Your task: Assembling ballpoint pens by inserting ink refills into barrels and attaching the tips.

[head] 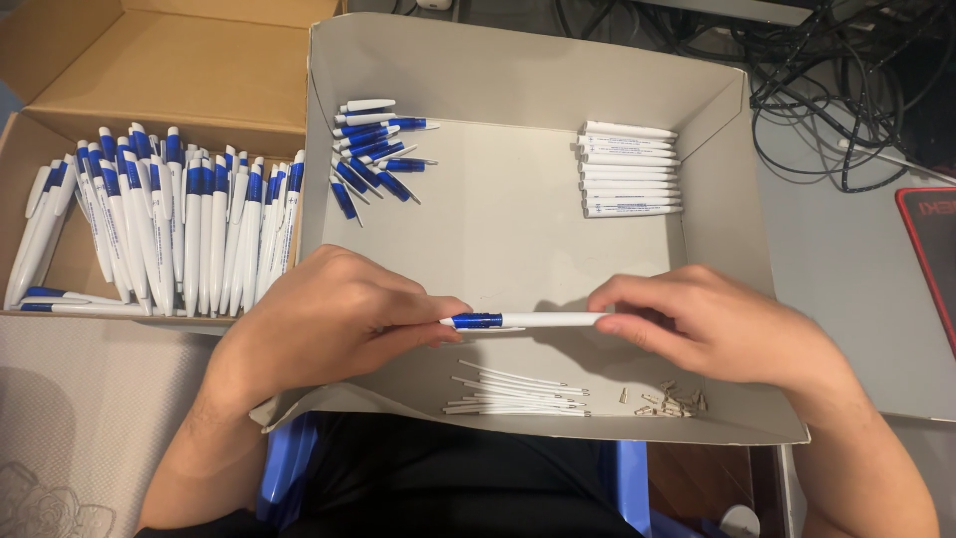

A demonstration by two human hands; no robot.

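Observation:
Both my hands hold one white pen with a blue band (528,320) level over a shallow grey cardboard tray (518,75). My left hand (329,324) pinches the blue end. My right hand (702,324) grips the white barrel end. Inside the tray lie a heap of blue pen tips (373,149) at the back left, a neat row of white barrels (629,169) at the back right, thin white refills (513,394) near the front, and small springs (669,401) beside them.
A brown cardboard box (199,70) on the left holds several assembled blue-and-white pens (164,224). Tangled black cables (846,80) lie at the back right. A black pad with a red edge (931,254) sits at the right border.

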